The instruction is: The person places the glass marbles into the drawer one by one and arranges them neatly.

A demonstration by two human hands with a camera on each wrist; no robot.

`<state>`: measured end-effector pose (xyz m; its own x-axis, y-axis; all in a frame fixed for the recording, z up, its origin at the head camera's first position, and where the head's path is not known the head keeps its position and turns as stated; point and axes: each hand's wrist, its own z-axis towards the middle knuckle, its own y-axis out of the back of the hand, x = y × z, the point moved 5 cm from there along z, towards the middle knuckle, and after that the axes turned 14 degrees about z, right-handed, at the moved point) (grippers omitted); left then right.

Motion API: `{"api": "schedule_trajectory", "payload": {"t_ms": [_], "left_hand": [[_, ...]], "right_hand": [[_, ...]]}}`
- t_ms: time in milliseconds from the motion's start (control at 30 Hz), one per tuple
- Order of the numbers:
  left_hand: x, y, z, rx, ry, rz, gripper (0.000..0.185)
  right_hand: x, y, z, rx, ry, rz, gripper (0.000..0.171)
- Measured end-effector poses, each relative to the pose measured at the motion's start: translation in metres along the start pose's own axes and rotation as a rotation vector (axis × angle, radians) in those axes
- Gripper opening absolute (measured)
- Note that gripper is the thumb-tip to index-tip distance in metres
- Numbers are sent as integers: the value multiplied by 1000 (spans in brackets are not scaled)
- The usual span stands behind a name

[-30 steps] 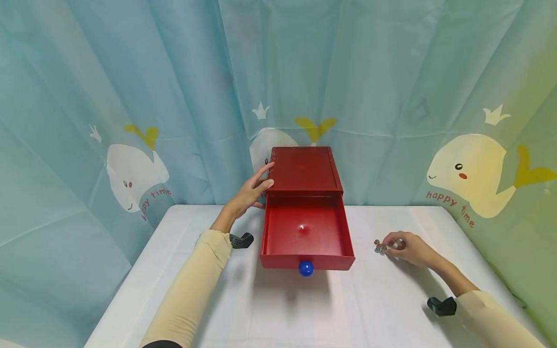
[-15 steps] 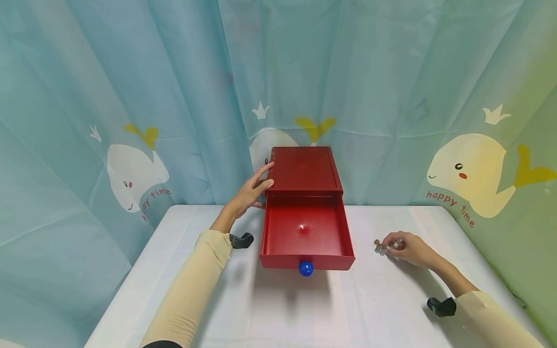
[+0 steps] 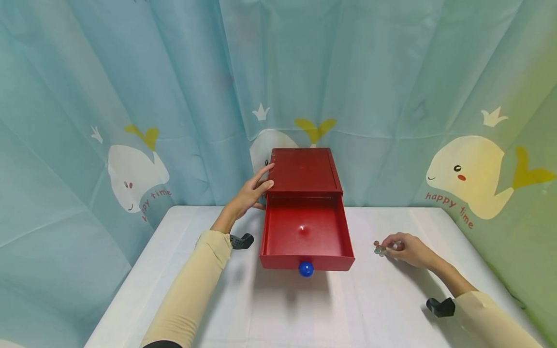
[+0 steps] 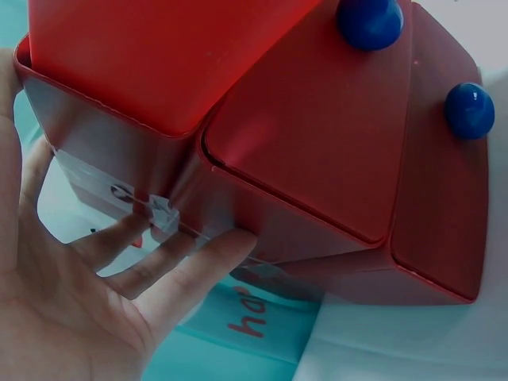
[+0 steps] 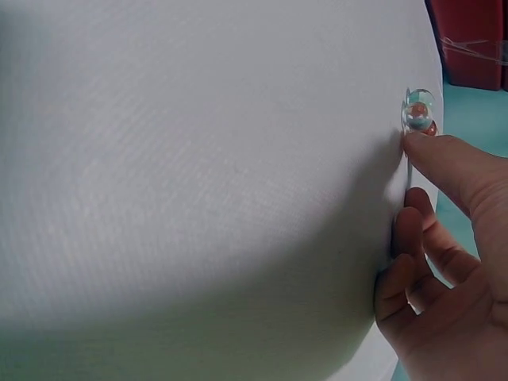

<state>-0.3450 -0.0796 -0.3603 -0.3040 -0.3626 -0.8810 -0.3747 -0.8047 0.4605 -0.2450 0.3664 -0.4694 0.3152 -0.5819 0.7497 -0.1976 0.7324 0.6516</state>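
Observation:
A red drawer unit [image 3: 304,169] stands at the back middle of the table in the head view. Its top drawer [image 3: 285,234] is pulled out, with nothing visible inside and a blue knob [image 3: 306,269] on its front. My left hand [image 3: 248,195] rests on the unit's left side, its spread fingers along the side wall and its thumb at the top edge. On the table to the right, my right hand [image 3: 411,250] pinches a small clear trinket [image 5: 419,111] with round, bead-like parts and reddish spots. Fingers partly cover the trinket, so its exact kind is unclear.
Two more closed drawers, each with a blue knob [image 4: 469,110], show below the open one in the left wrist view. A white cloth covers the table [image 3: 300,319]. Whale-print curtains [image 3: 378,87] hang close behind and at both sides.
The view has tilted very slightly. Both hands, the drawer and the trinket stay in the same places.

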Motion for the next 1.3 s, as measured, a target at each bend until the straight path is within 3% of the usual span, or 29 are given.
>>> {"api": "schedule_trajectory", "payload": {"t_ms": [500, 767, 1300], "left_hand": [[3, -1, -2, 4, 26, -1, 66], [1, -1, -2, -3, 24, -3, 64], [0, -1, -1, -5, 20, -6, 65]], "right_hand": [[14, 5, 1, 93, 28, 4, 13], [32, 22, 3, 75, 141, -14, 13], [77, 62, 13, -8, 86, 42, 8]]}}
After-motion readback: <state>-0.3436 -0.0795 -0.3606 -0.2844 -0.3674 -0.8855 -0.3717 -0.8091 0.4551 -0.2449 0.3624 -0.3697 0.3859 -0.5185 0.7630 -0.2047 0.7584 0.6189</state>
